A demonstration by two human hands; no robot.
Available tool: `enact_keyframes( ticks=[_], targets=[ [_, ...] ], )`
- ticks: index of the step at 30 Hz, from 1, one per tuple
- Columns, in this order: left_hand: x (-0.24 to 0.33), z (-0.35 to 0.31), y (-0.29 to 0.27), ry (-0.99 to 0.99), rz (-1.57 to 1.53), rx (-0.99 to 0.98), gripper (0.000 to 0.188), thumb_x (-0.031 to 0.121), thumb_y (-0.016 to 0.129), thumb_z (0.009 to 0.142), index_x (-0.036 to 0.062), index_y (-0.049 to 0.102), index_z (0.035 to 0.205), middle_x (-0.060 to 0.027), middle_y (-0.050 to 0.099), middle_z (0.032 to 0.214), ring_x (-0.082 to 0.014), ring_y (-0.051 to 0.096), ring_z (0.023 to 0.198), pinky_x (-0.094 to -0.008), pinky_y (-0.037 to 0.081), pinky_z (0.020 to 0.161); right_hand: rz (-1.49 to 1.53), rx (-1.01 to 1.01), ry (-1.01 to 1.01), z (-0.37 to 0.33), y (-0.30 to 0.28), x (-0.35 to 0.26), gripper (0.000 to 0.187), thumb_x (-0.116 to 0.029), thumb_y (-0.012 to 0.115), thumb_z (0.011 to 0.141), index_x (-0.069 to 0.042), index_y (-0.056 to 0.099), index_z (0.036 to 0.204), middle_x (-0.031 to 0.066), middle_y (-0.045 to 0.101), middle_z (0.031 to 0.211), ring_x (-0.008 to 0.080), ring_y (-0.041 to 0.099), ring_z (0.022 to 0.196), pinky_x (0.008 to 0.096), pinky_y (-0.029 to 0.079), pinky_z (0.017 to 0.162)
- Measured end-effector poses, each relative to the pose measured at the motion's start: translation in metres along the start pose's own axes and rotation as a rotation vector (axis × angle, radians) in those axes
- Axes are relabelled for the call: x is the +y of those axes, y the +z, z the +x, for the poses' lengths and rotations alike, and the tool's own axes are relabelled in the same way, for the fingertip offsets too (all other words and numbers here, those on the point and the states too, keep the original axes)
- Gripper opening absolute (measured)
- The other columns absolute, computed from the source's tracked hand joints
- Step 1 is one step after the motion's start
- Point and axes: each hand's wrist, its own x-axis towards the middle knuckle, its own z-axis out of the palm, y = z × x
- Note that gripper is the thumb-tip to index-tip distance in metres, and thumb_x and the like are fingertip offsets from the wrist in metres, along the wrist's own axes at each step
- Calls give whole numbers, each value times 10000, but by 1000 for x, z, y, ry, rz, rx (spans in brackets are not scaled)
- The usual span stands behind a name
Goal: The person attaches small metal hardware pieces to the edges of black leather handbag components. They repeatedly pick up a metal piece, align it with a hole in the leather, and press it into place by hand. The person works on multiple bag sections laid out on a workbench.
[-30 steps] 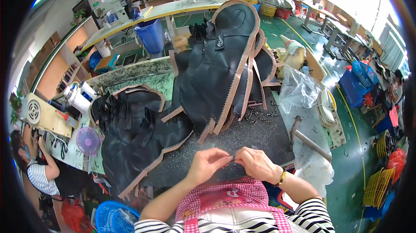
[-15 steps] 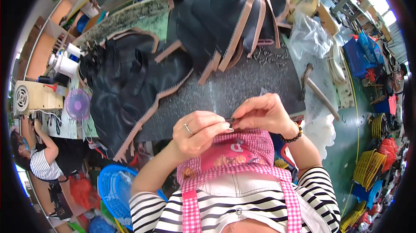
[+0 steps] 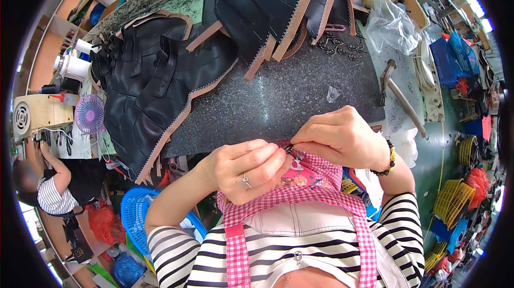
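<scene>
Over on the left, another person (image 3: 56, 194) in a striped top is reaching toward the counter (image 3: 81, 151), where a purple fan (image 3: 89, 114) is standing. Next, black sheets (image 3: 155, 84) with tan zigzag edges are lying partly across a dark slab (image 3: 235, 108). The left hand (image 3: 245, 170) is curling nearly closed, its fingertips gripping a small dark piece (image 3: 289, 149) over the pink apron (image 3: 316, 170), just off the slab's near edge. The right hand (image 3: 342, 137) is pinching that same piece, thumb and forefinger almost meeting. Beyond it, small dark fittings (image 3: 342, 48) are lying scattered. Farther right, a clear plastic bag (image 3: 393, 25) and a hammer (image 3: 405, 103) are resting near each other.
</scene>
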Motion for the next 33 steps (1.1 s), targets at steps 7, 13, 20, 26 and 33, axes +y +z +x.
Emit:
enact_keyframes(
  ticks=[7,13,20,26,33],
  targets=[
    [1,18,-13,110,28,-145,188,96,711,646,9,709,813,-76,645,885,-193,637,782,-291,559,712,12,-166,-132,13,-12,0,94,-99,673,774,-31,609,779,100,591,678,292,633,630,381,505,552],
    [-8,27,-15,184,11,-213,201,118,681,660,11,705,829,-87,651,903,-192,642,797,-295,561,746,-47,-334,-77,22,-23,-4,179,-152,626,831,-15,555,741,129,611,698,340,639,671,414,503,594],
    [-9,22,-6,21,50,-240,204,66,716,649,19,718,848,-77,627,914,-181,644,762,-283,577,672,-182,32,-13,-1,12,-2,155,-150,670,822,-37,570,789,88,575,680,283,636,614,390,504,526],
    [-2,1,8,-244,-80,-61,180,64,746,674,60,712,851,-47,650,855,-172,656,725,-281,570,617,145,342,132,-19,44,9,163,-30,730,779,22,667,920,73,622,725,176,630,587,294,518,536],
    [13,3,18,-696,-506,180,173,25,807,698,84,736,844,-49,699,807,-168,677,649,-271,538,543,1203,19,264,-26,34,40,243,-128,760,844,59,705,988,108,643,882,150,634,709,255,535,639]
  ],
)
